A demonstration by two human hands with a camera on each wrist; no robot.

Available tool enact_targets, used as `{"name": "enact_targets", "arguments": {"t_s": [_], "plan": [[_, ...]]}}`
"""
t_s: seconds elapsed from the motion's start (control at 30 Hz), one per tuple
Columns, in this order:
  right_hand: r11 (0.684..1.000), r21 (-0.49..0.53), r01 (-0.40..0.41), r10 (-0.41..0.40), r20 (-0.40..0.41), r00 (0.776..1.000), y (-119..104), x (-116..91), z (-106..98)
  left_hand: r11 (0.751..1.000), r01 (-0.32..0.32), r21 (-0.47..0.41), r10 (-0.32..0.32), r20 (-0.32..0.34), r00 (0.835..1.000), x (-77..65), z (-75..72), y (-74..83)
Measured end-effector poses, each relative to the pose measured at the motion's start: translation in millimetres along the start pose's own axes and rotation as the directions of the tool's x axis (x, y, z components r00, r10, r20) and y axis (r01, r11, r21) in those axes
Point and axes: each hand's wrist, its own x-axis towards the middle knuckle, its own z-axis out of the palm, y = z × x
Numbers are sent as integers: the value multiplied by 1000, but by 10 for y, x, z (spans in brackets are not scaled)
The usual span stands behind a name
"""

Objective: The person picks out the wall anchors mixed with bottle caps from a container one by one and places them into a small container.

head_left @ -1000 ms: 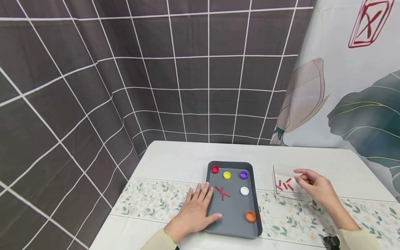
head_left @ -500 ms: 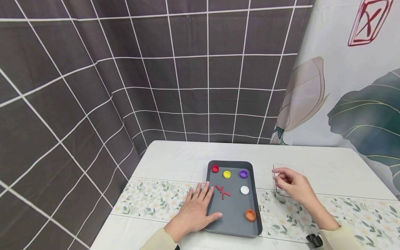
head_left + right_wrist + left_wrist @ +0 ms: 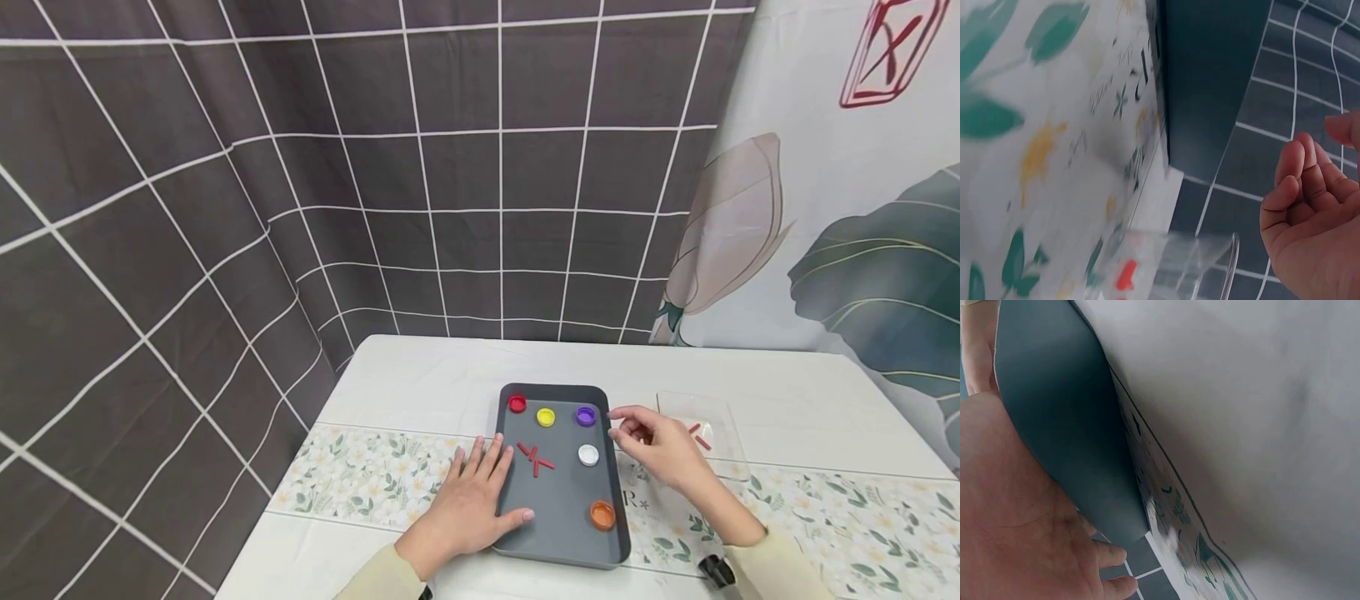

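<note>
two hands at a grey tray and a clear container of red sticks

in the head view, a dark grey, rectangular tray with rounded corners (image 3: 558,533) is lying on a white, cloth-covered surface (image 3: 427,383) banded with printed flowers. the left hand (image 3: 465,508) is resting along the tray's left side, palm down; its grip is spreading wide and holding nothing, with the thumb extending over the tray's floor. the right hand (image 3: 660,450) is hovering at the tray's right rim, near a purple, shallow round cup (image 3: 586,416). its grip is bending inward, thumb and index tips standing apart; whether anything is sitting among the curled fingers cannot be told.

thin red sticks (image 3: 546,463) are lying loosely grouped on the tray's floor, left of centre. a red round cup (image 3: 517,403) is occupying the far left corner, with a yellow round cup (image 3: 545,417) standing between it and the purple one. a white round cup (image 3: 588,455) is lying nearer along the right side, and an orange round cup (image 3: 602,515) nearer still.

a transparent, shallow rectangular container (image 3: 738,471) is standing right of the tray, partly hidden by the right hand; two further red sticks (image 3: 702,442) are showing inside.
</note>
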Motion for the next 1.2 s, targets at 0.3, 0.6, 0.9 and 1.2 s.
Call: {"name": "enact_targets", "arguments": {"t_s": [0.3,0.6,0.9,1.2], "plan": [[998,62,22,-26,60,998,-103,35,177,1000,2,5,-2,-3,1000,5,-1,5],[994,94,56,-68,130,989,-180,42,365,1000,9,11,-8,-4,1000,9,-11,11],[988,100,118,-136,205,969,-218,71,514,1000,6,16,-6,12,1000,2,-24,8],[976,102,192,-213,264,941,-278,95,652,999,-2,44,2,8,1000,-3,-25,17]]}}
